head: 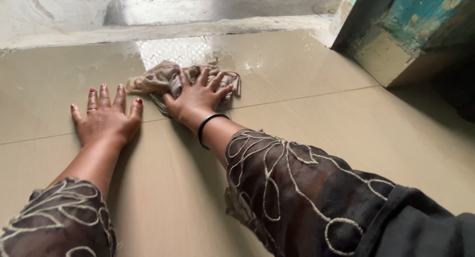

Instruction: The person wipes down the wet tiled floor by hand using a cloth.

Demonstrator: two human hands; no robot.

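Note:
My right hand (198,96) presses down on a crumpled beige cloth (163,78) that lies on the wet, glossy beige floor tiles (307,133); its fingers are spread over the cloth. My left hand (106,119) lies flat on the tile just left of the cloth, fingers apart, holding nothing. It wears a ring and red nail polish. A black bangle circles my right wrist. Both arms wear dark sheer sleeves with cream embroidery.
A raised grey concrete threshold (163,32) runs across the far edge of the tiles. At the right stands a door frame or wall corner (396,34) with worn teal paint, dark shadow beside it. A grout line crosses the tiles under my hands.

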